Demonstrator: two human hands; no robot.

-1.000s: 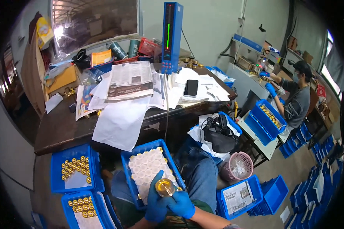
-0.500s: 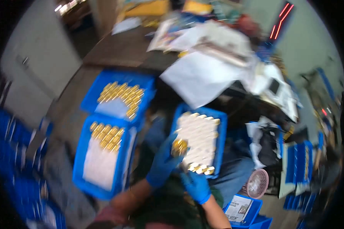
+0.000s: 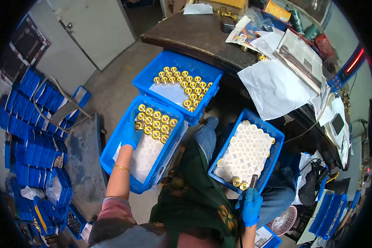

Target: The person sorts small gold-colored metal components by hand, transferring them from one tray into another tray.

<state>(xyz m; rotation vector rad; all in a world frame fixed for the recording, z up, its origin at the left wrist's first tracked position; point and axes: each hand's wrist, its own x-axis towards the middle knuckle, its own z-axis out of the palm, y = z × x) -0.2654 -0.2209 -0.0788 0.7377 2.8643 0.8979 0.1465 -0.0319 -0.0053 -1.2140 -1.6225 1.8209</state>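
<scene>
**Gloved hands at two blue crates of brass fittings**

The person sits with a blue crate (image 3: 277,142) resting across the lap. It is packed with rows of white-capped round parts (image 3: 246,151), and a few uncovered brass fittings (image 3: 236,182) sit along its near edge. The right hand (image 3: 250,205), in a blue glove, is at that near edge with its fingers curled tight around a small dark cylindrical tool (image 3: 253,180), whose tip stands just beside the brass fittings.

The left hand (image 3: 131,135), also gloved in blue, reaches out to a second blue crate (image 3: 111,159) on the person's left. It rests at the crate's left wall, touching the end of the rows of gold-coloured ring fittings (image 3: 155,122) that fill the far half of the crate. Whether its fingers are pinching a fitting or lying loosely on them cannot be told from here. The near half of this crate shows a pale liner sheet (image 3: 144,155).

A third blue crate (image 3: 202,70), farther off and touching the second, holds more gold fittings (image 3: 186,84) around a white sheet. Beyond it stands a dark wooden bench (image 3: 194,39) covered with papers (image 3: 274,84) and booklets. Stacks of small blue bins (image 3: 29,136) line the floor at the far left.
</scene>
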